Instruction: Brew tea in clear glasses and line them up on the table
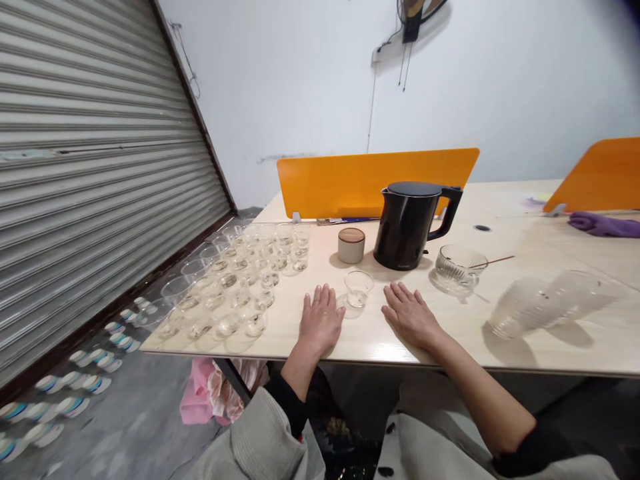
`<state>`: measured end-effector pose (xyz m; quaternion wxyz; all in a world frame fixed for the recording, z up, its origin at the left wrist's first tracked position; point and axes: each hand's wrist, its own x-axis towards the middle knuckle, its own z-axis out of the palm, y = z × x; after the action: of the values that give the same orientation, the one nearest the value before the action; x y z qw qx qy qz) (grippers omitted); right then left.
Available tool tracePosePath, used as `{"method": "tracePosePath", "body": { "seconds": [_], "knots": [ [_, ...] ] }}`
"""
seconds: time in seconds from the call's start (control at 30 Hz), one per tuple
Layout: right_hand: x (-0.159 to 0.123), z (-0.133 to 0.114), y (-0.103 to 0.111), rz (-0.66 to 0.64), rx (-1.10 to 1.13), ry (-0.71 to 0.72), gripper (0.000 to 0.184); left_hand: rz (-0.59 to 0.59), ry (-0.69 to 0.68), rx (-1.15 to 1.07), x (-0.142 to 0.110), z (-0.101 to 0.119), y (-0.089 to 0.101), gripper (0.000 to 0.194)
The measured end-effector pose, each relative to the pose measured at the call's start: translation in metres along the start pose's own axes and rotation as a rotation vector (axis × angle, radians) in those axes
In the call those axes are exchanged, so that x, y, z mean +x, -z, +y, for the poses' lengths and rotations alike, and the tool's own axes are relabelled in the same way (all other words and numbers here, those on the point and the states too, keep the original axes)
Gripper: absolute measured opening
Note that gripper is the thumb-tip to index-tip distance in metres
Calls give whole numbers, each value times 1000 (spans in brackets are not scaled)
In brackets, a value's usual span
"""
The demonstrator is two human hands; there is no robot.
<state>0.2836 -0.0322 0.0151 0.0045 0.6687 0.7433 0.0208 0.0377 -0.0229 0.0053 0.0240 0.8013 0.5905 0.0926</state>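
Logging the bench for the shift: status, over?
Left hand flat on table, empty. Right hand flat, empty. Glass cup between them. Kettle beyond.

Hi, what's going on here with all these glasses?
A person has both bare hands resting flat on a pale wooden table, holding nothing. The left hand and right hand lie either side of a small clear glass. Behind it stands a black electric kettle, and rows of clear glasses crowd the table's left end.
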Motion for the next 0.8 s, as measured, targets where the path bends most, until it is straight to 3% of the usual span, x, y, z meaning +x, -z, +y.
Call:
{"method": "tracePosePath", "body": {
  "seconds": [0.8],
  "knots": [
    [2, 1, -2, 16, -8, -12, 65, -2, -60, -30, 3, -1, -2, 64]
  ]
}}
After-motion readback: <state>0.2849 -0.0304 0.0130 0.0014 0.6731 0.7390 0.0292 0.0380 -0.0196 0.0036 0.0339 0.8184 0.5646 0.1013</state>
